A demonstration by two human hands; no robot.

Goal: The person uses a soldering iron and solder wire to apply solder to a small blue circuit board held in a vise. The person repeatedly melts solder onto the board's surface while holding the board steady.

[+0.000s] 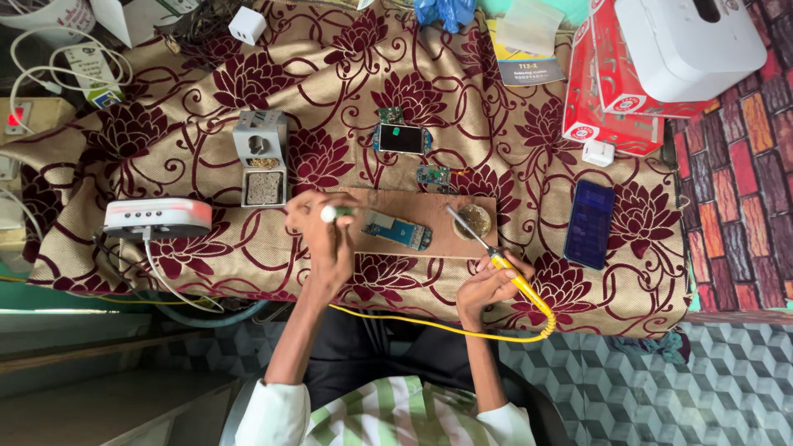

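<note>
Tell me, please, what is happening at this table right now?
A person sits at a table covered with a floral cloth. The right hand holds a yellow soldering iron, its tip at a small round tin on a brown board. The left hand holds a thin white-tipped tool beside a blue circuit board. A dark blue phone lies to the right.

At frame centre a circuit board [398, 230] lies on a wooden board [429, 206], flux tin [474, 220] to its right, soldering-iron stand [263, 157] upper left.

Floral-clothed table [206, 91] under wooden board [462, 206]
</note>
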